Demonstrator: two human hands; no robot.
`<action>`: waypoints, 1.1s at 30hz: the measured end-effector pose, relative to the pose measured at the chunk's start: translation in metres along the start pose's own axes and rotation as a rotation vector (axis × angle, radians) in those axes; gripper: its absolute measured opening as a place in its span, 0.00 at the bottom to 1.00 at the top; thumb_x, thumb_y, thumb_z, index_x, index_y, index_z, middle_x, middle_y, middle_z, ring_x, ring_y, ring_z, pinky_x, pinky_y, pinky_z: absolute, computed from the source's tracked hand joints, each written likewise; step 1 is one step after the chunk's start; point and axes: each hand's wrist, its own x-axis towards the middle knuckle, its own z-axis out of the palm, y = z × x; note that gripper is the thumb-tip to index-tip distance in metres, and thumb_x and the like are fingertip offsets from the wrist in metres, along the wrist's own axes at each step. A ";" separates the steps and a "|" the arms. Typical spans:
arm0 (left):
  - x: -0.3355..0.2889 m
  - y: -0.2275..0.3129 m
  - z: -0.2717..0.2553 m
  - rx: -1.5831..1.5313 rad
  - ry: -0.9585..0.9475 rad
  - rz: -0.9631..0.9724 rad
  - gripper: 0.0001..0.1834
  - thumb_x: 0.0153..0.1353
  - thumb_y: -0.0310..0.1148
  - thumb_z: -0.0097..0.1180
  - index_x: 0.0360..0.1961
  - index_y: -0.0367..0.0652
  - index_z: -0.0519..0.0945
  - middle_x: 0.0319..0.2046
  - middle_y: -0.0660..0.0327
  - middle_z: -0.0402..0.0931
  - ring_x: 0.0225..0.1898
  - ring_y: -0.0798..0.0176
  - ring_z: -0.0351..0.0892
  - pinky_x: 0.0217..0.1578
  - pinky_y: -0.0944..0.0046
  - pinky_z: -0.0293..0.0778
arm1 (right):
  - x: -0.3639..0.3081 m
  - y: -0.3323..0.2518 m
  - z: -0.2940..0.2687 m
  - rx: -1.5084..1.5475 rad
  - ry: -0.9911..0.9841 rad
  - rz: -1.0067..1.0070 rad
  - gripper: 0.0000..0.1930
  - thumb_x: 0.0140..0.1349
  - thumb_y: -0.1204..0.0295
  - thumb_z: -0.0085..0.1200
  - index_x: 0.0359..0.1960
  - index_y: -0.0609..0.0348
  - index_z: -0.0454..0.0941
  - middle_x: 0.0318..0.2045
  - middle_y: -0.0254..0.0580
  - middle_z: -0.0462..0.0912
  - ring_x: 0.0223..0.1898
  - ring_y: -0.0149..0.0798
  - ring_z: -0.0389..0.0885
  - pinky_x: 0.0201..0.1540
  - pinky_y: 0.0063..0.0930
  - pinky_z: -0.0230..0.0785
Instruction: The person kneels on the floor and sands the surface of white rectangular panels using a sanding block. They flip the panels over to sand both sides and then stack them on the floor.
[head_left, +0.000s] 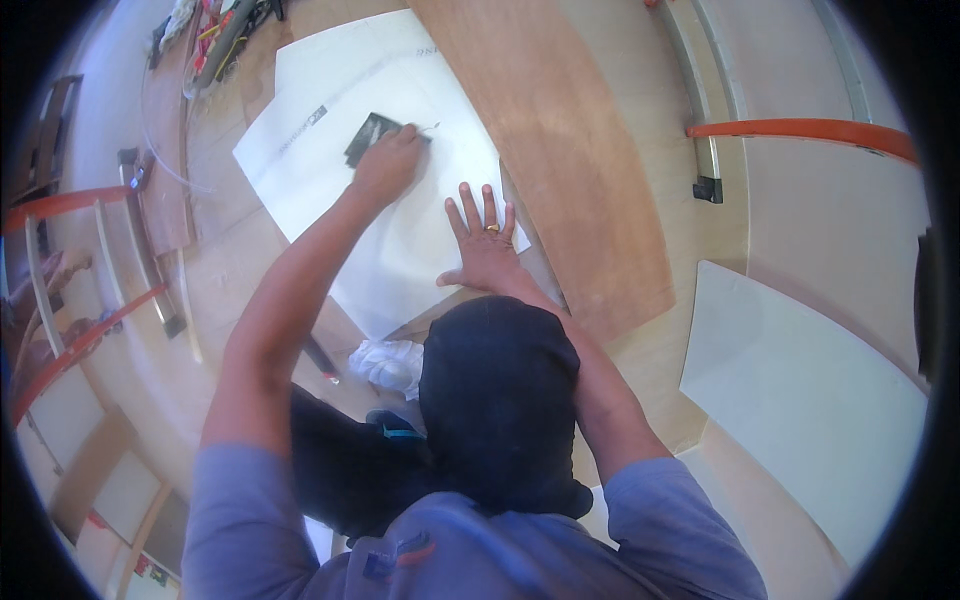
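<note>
A large white sheet [370, 255] with printed marks lies flat on the floor ahead of me. On its far half my left hand [392, 165] has its fingers curled down over the edge of a thin, dark, squarish piece [370, 138]; its exact kind is not clear. The hand covers the right part of that piece. Nearer to me, my right hand [485, 245] lies flat with fingers spread by the sheet's right edge, a ring on one finger. It holds nothing.
A long brown wooden board [570, 170] lies right of the sheet. Farther right is another white panel [800, 390]. Orange-and-silver ladder parts stand at the left [130, 240] and right [790, 130]. Tools and cables [225, 45] lie far left; a crumpled white bundle [388, 365] sits by my leg.
</note>
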 end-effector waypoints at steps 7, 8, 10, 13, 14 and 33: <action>0.011 0.006 0.003 -0.006 0.016 0.056 0.10 0.64 0.23 0.50 0.42 0.32 0.83 0.50 0.50 0.79 0.50 0.45 0.83 0.50 0.48 0.81 | 0.002 0.003 -0.007 0.008 -0.027 0.000 0.73 0.45 0.32 0.70 0.84 0.52 0.37 0.83 0.54 0.24 0.81 0.66 0.14 0.73 0.79 0.14; 0.000 0.003 0.002 -0.017 0.006 0.057 0.10 0.63 0.23 0.50 0.41 0.32 0.83 0.51 0.49 0.79 0.50 0.45 0.83 0.50 0.48 0.82 | -0.001 0.002 -0.004 0.016 -0.033 0.006 0.73 0.45 0.32 0.70 0.84 0.52 0.37 0.83 0.54 0.24 0.81 0.66 0.14 0.73 0.79 0.14; -0.002 0.002 -0.003 0.022 -0.086 0.022 0.10 0.64 0.24 0.50 0.42 0.33 0.83 0.51 0.49 0.79 0.50 0.45 0.83 0.50 0.48 0.82 | -0.001 0.002 -0.004 0.011 -0.009 0.003 0.73 0.45 0.32 0.71 0.84 0.52 0.37 0.83 0.54 0.24 0.81 0.67 0.14 0.73 0.79 0.14; 0.029 0.022 0.002 0.050 0.013 0.030 0.10 0.66 0.25 0.51 0.42 0.34 0.83 0.50 0.50 0.79 0.49 0.44 0.83 0.49 0.47 0.82 | 0.003 -0.001 -0.004 -0.002 -0.020 -0.023 0.74 0.44 0.32 0.71 0.84 0.52 0.37 0.83 0.54 0.24 0.81 0.67 0.14 0.73 0.79 0.15; 0.029 0.023 0.004 0.039 0.002 0.017 0.10 0.66 0.25 0.51 0.42 0.34 0.83 0.50 0.50 0.79 0.49 0.44 0.83 0.49 0.47 0.82 | 0.003 -0.001 -0.003 -0.006 -0.033 -0.027 0.74 0.44 0.32 0.71 0.84 0.52 0.37 0.83 0.54 0.23 0.81 0.67 0.14 0.73 0.79 0.15; 0.049 0.009 0.011 -0.017 0.059 -0.202 0.11 0.63 0.23 0.51 0.45 0.35 0.81 0.46 0.46 0.77 0.46 0.41 0.85 0.45 0.44 0.83 | -0.002 -0.005 -0.011 0.041 0.010 -0.037 0.73 0.43 0.36 0.75 0.84 0.48 0.39 0.84 0.49 0.27 0.82 0.63 0.18 0.76 0.77 0.20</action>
